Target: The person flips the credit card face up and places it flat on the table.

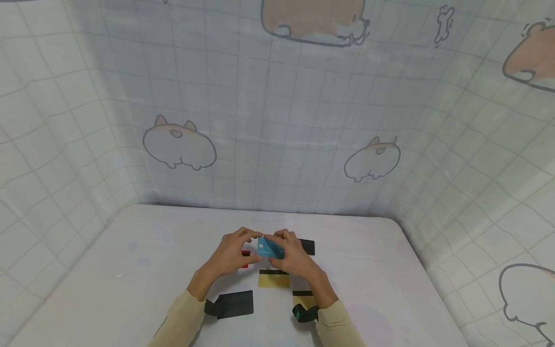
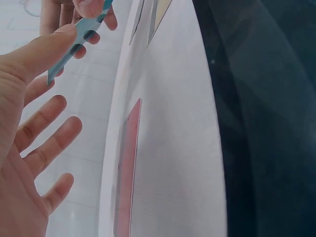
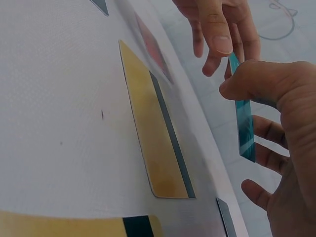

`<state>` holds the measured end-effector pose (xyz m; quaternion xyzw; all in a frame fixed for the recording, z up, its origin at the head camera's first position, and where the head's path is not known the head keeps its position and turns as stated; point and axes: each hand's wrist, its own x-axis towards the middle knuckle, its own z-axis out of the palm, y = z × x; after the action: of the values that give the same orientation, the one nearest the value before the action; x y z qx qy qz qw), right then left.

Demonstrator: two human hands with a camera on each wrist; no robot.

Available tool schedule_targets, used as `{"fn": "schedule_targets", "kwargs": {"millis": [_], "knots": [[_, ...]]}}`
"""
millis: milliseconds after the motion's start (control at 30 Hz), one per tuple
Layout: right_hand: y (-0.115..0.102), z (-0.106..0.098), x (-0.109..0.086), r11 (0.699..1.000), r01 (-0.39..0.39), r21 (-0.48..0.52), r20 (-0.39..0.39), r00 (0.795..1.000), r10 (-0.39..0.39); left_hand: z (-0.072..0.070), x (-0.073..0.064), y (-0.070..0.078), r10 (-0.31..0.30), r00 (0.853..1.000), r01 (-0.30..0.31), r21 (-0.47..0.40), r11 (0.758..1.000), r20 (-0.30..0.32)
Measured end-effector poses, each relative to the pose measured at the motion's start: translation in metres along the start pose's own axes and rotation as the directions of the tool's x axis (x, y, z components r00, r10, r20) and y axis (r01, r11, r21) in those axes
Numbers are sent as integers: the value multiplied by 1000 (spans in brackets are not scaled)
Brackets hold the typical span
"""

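Observation:
A blue card point(image 1: 270, 247) with a pale chip square is held up over the table between both hands. My left hand point(image 1: 231, 253) pinches one end, its thumb pressed on the face in the left wrist view, with the lower fingers spread apart. At the other end, the thumb and fingers of my right hand point(image 1: 295, 255) grip the card. Behind the left hand lies a red card point(image 1: 245, 259), partly hidden. A black card point(image 1: 308, 247) shows past the right hand. Below the hands is a yellow card point(image 1: 274, 280) with a dark stripe.
Nearer on the white table point(image 1: 143, 270) lie a dark card point(image 1: 239, 304) by the left forearm and a second yellow card point(image 1: 302, 300), partly covered by the right wrist camera point(image 1: 305, 313). Curtains point(image 1: 277, 120) with a grid and dog drawings enclose the back and sides.

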<state>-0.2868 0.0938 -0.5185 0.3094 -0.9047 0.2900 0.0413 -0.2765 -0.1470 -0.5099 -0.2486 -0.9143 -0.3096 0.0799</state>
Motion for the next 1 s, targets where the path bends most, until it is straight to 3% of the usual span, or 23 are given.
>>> {"fn": "schedule_targets", "kwargs": {"millis": [500,1000], "knots": [[-4,-7,-8,996,-52,-69,-5,999,52,-2,-9,1,-26,1000,27,52,998,-14],[8,-12,-2,994,-108,-15,-4,994,108,-7,1,-10,-87,996,85,56,995,23]]}}
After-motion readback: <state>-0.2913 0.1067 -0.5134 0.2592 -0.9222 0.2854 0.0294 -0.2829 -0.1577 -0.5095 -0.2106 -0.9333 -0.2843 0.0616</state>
